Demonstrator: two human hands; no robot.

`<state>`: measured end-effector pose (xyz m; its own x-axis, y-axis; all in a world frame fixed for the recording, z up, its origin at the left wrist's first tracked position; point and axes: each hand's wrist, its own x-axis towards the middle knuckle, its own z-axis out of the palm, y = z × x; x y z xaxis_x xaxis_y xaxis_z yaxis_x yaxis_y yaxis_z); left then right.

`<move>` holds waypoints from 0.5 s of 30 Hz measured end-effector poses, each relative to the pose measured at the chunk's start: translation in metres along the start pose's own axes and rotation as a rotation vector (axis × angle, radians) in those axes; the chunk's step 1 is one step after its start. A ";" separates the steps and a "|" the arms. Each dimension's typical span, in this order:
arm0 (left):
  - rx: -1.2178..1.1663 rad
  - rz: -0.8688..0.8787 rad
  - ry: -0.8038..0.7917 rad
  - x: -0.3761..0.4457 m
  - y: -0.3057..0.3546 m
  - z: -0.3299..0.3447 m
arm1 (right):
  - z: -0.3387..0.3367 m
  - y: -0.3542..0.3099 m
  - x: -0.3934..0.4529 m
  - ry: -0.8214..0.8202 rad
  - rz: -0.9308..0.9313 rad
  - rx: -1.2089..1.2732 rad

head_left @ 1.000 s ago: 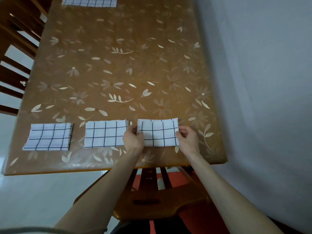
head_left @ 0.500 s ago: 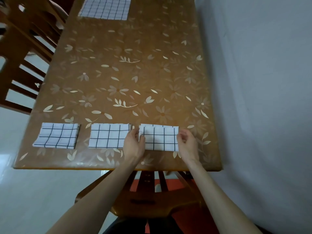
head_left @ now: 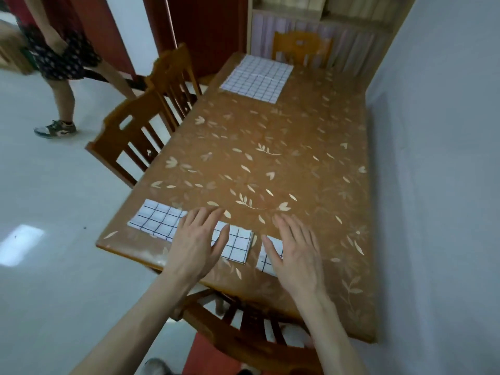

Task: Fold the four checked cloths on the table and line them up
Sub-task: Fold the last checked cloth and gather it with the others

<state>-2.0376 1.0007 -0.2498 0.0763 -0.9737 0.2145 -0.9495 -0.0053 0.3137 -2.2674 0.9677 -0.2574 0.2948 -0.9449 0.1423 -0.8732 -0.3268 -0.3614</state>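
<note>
Along the lower edge of the desk [head_left: 284, 158], toward the lower left of the frame, three folded checked cloths lay in a row: the left cloth [head_left: 155, 221], the middle cloth [head_left: 236, 243] and the right cloth [head_left: 267, 254]. Half a second earlier both hands pinched the right cloth's ends; now the left hand [head_left: 197, 246] hovered open and flat, fingers spread, over the middle cloth, and the right hand [head_left: 296, 251] hovered likewise, empty, over the right cloth. The view had also lifted toward the upper centre, where the fourth cloth [head_left: 257, 78] lay unfolded. Three were apparently done, one left. Three wooden chairs stood alongside and beyond.
</note>
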 end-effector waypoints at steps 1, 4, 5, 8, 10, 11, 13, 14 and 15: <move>0.021 0.006 0.027 -0.001 -0.011 -0.015 | -0.003 -0.015 0.007 0.013 -0.035 -0.016; 0.089 -0.019 0.076 -0.004 -0.048 -0.061 | -0.010 -0.064 0.026 0.039 -0.111 -0.038; 0.110 -0.035 0.076 -0.006 -0.062 -0.075 | -0.011 -0.082 0.032 0.044 -0.131 -0.044; 0.126 -0.078 0.065 -0.010 -0.110 -0.115 | -0.011 -0.141 0.047 0.042 -0.182 -0.060; 0.136 -0.101 0.074 -0.013 -0.144 -0.138 | -0.007 -0.180 0.057 0.026 -0.211 -0.071; 0.140 -0.114 0.084 -0.015 -0.165 -0.151 | -0.002 -0.204 0.063 0.032 -0.224 -0.076; 0.153 -0.114 0.112 -0.014 -0.191 -0.168 | 0.002 -0.232 0.072 0.038 -0.239 -0.077; 0.154 -0.117 0.125 -0.015 -0.209 -0.179 | 0.007 -0.253 0.078 0.041 -0.249 -0.077; 0.151 -0.122 0.136 -0.016 -0.226 -0.189 | 0.012 -0.271 0.083 0.046 -0.256 -0.072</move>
<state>-1.7668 1.0606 -0.1498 0.2235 -0.9244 0.3090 -0.9647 -0.1646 0.2055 -2.0014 0.9777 -0.1588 0.4928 -0.8294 0.2632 -0.7985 -0.5513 -0.2420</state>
